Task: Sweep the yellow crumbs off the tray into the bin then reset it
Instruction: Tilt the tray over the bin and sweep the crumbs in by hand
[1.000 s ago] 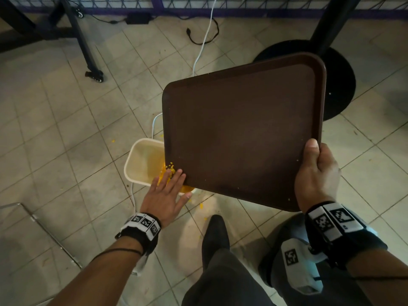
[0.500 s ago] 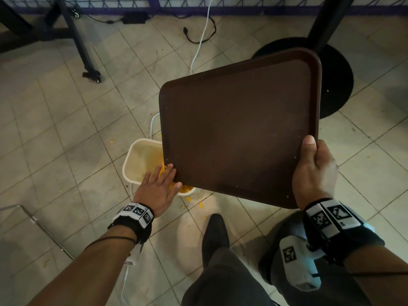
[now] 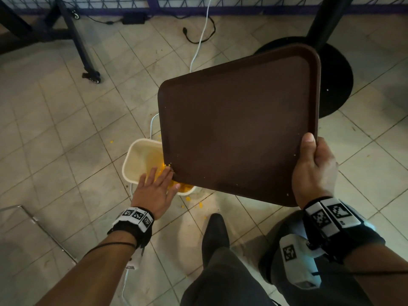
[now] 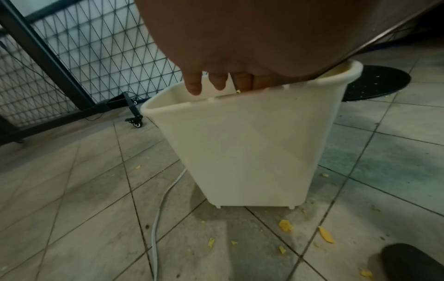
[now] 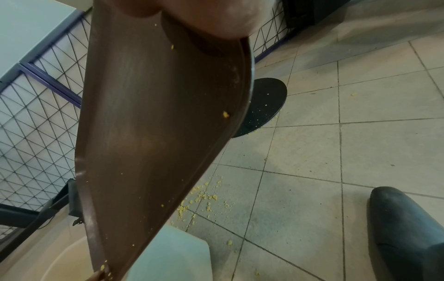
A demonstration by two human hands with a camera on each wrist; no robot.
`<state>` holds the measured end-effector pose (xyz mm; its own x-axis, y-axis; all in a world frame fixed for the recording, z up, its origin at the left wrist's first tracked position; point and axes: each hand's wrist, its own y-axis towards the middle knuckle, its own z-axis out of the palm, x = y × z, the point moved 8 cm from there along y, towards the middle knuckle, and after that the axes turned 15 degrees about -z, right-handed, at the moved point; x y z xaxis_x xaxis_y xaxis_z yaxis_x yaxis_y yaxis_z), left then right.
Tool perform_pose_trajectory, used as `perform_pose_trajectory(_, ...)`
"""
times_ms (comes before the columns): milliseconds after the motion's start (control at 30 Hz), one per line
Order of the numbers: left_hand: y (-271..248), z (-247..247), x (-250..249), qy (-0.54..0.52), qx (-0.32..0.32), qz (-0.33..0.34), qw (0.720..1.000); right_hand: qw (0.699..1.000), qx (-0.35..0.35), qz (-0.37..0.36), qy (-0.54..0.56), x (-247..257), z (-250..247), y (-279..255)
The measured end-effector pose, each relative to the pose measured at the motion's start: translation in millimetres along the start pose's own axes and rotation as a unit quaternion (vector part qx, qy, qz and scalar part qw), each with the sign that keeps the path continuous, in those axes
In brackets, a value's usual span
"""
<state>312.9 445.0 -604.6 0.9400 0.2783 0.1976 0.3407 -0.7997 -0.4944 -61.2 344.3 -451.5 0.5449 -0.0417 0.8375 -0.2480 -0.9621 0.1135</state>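
Observation:
A brown tray (image 3: 238, 129) hangs tilted with its low corner over a cream bin (image 3: 136, 160). My right hand (image 3: 313, 171) grips the tray's near right edge, thumb on top. My left hand (image 3: 154, 188) lies flat with straight fingers over the bin's near rim, fingertips touching the tray's low corner. Yellow crumbs (image 3: 183, 186) lie heaped in the bin. A few specks still cling to the tray (image 5: 149, 114) in the right wrist view. The left wrist view has the bin (image 4: 247, 144) from the side, with my fingers (image 4: 194, 83) over its rim.
Yellow crumbs (image 4: 286, 226) are scattered on the tiled floor around the bin. A white cable (image 4: 163, 205) runs past it. A black round table base (image 3: 331, 74) stands behind the tray, my black shoe (image 3: 215, 235) is near the bin, and a wheeled frame leg (image 3: 91, 76) is at left.
My left hand slid back along the tray's low edge and now touches its corner again. The tray shifted slightly up and stays tilted over the bin.

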Motion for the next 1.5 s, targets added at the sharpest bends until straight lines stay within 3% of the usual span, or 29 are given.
perform_pose_trajectory(133, 0.7, -10.7, 1.1, -0.012, -0.026, -0.007, 1.000, 1.000, 0.004, 0.003, -0.003, -1.0, 0.8, 0.5)
perform_pose_trajectory(267, 3.9, -4.2, -6.9, 0.017, -0.006, 0.014, 1.000, 1.000, 0.002, 0.005, -0.007, -2.2, -1.7, 1.5)
perform_pose_trajectory(433, 8.7, -10.2, 5.7, 0.041, -0.020, -0.022, 0.999, 1.000, 0.006, 0.003, -0.007, -0.4, -0.2, 1.4)
perform_pose_trajectory(600, 1.8, -3.1, -13.2, 0.000, 0.005, 0.033, 0.999, 1.000, 0.002, 0.001, -0.004, 1.0, -0.3, 1.3)
perform_pose_trajectory(867, 1.3, -13.5, 5.1, 0.016, -0.026, -0.016, 0.999, 1.000, 0.008, -0.002, 0.000, 4.1, 1.0, -0.6)
perform_pose_trajectory(1000, 0.5, -1.0, -13.4, 0.006, 0.007, 0.034, 0.999, 1.000, 0.005, 0.000, -0.001, 2.0, -0.7, 0.2)
perform_pose_trajectory(1100, 5.6, 9.5, -6.4, -0.017, 0.039, 0.029, 0.999, 1.000, 0.002, -0.003, -0.005, 2.6, -1.0, 0.2)
perform_pose_trajectory(1333, 6.9, -1.3, 4.6, -0.012, -0.005, 0.002, 1.000, 1.000, 0.006, -0.001, -0.001, 2.9, 0.4, -0.7)
perform_pose_trajectory(1433, 3.2, 4.2, -7.8, -0.006, 0.004, 0.039, 0.999, 1.000, 0.003, -0.001, 0.002, 2.0, -0.1, 0.1)
perform_pose_trajectory(1500, 5.8, 6.3, -3.4, 0.006, 0.011, 0.022, 1.000, 1.000, 0.002, -0.001, 0.003, 1.6, -0.3, -0.2)
